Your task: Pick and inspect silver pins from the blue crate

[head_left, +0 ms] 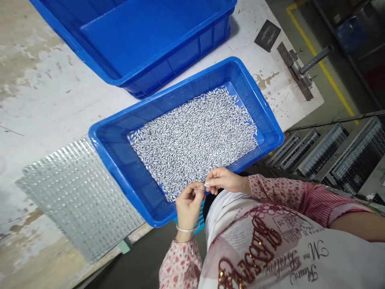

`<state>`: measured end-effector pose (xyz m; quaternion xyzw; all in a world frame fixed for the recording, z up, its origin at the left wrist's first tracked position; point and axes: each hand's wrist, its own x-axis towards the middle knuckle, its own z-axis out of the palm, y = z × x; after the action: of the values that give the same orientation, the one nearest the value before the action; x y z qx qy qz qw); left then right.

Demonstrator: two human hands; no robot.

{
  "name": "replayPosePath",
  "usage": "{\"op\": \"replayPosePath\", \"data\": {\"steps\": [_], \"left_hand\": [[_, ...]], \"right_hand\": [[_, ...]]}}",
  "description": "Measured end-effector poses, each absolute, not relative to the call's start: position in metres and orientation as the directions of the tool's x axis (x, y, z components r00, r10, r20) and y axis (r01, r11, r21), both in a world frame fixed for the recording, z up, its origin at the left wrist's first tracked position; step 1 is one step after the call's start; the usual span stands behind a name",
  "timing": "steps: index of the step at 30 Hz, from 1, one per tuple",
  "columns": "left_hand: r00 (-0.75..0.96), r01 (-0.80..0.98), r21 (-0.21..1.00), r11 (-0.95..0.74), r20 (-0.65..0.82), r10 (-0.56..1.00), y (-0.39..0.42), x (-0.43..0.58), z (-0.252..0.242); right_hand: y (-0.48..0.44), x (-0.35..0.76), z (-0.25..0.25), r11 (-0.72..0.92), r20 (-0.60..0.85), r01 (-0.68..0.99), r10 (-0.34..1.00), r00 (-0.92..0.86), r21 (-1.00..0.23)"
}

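My left hand (190,201), with a bangle at its wrist, is closed in a pinch at the near edge of a blue tub (120,190). My right hand (225,180) meets it there, fingertips pinched too. Between their fingertips is a small silver spindle-shaped metal piece (207,185), partly hidden by the fingers. Many like it, a layer of silver spindle-shaped pieces (195,132), cover most of the tub's floor just beyond both hands.
A larger blue bin (180,58) stands behind the tub on the worn white table (60,108). Ridged clear sheets (81,196) lie to the left. At the far right are a dark square plate (267,35) and a metal bracket with a rod (296,70). Metal racks (325,148) stand beyond.
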<state>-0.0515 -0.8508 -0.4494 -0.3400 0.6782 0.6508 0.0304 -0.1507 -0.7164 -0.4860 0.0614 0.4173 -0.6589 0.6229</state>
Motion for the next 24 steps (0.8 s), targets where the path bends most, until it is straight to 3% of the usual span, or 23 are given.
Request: {"op": "replayPosePath", "data": {"steps": [12, 24], "left_hand": [[-0.765, -0.504, 0.860, -0.078, -0.486, -0.421, -0.8519, -0.0547, -0.4477], [-0.741, -0.489, 0.846, -0.214, -0.532, -0.409, -0.8508, -0.0549, -0.4540]], "right_hand": [[-0.7158, -0.1484, -0.4905, 0.111, -0.598, 0.873, -0.768, -0.228, -0.476], [-0.7190, -0.1521, -0.4883, 0.096, -0.617, 0.897, -0.757, -0.215, -0.431]]}}
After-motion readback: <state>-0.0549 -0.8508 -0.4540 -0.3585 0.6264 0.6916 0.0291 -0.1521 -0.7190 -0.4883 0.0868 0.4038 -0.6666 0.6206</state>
